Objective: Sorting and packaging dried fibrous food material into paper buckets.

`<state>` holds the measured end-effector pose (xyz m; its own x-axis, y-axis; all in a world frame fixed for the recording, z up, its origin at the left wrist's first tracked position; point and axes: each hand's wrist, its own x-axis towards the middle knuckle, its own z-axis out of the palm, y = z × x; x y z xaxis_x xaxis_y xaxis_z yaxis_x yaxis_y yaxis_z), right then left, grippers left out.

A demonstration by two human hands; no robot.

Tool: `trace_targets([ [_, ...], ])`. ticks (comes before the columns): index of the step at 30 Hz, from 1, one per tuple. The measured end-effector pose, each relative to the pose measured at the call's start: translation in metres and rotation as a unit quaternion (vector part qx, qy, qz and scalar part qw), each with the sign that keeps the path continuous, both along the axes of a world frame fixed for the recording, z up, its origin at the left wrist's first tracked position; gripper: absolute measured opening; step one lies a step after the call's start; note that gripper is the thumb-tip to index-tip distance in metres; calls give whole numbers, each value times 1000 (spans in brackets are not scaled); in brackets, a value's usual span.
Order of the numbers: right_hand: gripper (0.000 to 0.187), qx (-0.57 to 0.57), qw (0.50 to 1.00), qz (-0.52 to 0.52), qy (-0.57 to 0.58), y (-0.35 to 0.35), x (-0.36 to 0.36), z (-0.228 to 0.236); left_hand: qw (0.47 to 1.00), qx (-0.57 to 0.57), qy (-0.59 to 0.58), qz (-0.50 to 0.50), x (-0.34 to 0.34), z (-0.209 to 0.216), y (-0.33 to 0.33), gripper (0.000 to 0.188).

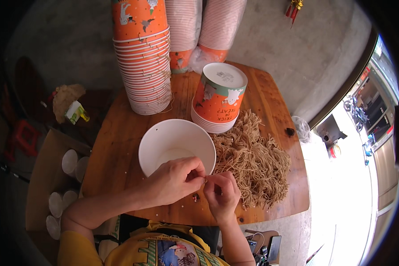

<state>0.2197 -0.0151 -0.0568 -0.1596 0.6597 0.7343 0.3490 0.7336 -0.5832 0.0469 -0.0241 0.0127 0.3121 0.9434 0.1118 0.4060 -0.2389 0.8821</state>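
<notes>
A grey wall (288, 62) rises behind a wooden table (111, 170), whose near edge runs just below the fingers and whose right edge curves round well beyond them. The left hand (175, 179) lies across the near part of a white bucket (162, 139), thumb and forefinger pinched nearly together by its near right rim; the right hand (221, 193) is curled, its thumb and forefinger likewise pinched, tips touching or almost touching the left's. What sits between the tips is too small to make out. The bucket stands mouth up, beyond and left of the fingers. A heap of tan cords (257, 164) crowds their right, with overturned nested buckets (219, 104) farther off beyond it. Left of the fingers, a stretch of wood leaves room toward the table's side, bounded at the far left by a tall stack of orange buckets (146, 73)
</notes>
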Motion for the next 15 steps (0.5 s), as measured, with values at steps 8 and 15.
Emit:
trace_targets([
  [8, 13, -220, 961, 51, 159, -6, -3, 1, 999, -17, -40, -30, -4, -5, -1, 20],
  [15, 10, -247, 952, 54, 172, -6, -2, -1, 999, -4, 43, -17, 0, 1, -1, 15],
])
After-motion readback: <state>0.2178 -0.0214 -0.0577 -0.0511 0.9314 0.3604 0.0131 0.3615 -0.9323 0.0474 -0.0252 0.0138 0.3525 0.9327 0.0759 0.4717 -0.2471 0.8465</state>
